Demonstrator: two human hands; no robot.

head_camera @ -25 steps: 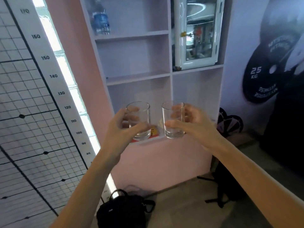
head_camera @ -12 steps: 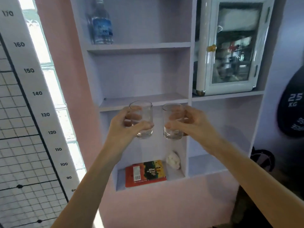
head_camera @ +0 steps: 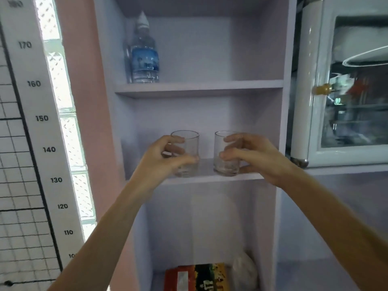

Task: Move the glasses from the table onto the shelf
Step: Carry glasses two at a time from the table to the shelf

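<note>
Two clear drinking glasses stand upright side by side on the middle shelf board (head_camera: 205,168) of a pale lilac shelf unit. My left hand (head_camera: 161,162) is wrapped around the left glass (head_camera: 189,143), thumb in front and fingers behind. My right hand (head_camera: 249,156) grips the right glass (head_camera: 220,152) the same way. Both glass bases sit at the board's front part, apparently touching it. A narrow gap separates the two glasses.
A water bottle (head_camera: 143,57) stands on the shelf above, at its left. A red and yellow book (head_camera: 195,277) and a white lump (head_camera: 244,269) lie on the lower shelf. A white glass-door cabinet (head_camera: 344,91) sits to the right. A height chart (head_camera: 31,122) hangs left.
Both hands have carried the glasses up and forward, from in front of the lower compartment onto the middle shelf board. The view has come closer to the shelf.
</note>
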